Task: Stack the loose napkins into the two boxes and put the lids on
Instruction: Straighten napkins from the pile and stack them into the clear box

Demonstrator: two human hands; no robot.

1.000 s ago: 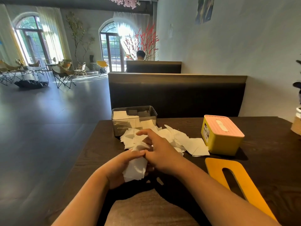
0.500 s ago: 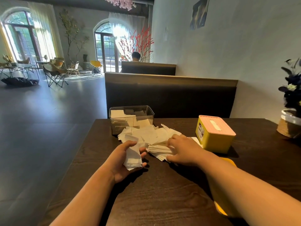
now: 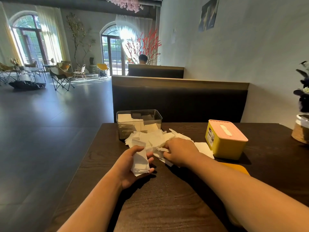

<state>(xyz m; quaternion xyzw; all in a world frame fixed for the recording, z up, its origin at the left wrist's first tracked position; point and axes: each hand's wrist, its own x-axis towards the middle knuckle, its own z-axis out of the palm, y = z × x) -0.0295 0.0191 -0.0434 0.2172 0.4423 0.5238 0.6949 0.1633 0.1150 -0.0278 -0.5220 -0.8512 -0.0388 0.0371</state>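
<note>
Lower right: yellow lid (image 3: 237,168) shows only a corner past the right forearm; plant pot (image 3: 301,131) cut by the right edge, both forearms by the bottom edge. Right hand (image 3: 180,152) fingertips buried in napkin pile (image 3: 153,139), grip unreadable; left hand (image 3: 128,164) palm hidden behind the napkin stack (image 3: 140,162) it grips. Label (image 3: 211,137) on yellow box (image 3: 230,148) too small to read.

Napkins (image 3: 155,139) between two boxes (image 3: 225,139)

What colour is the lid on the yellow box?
Pink: the lid on the yellow box is pale pink, seen best in the head view.
</note>
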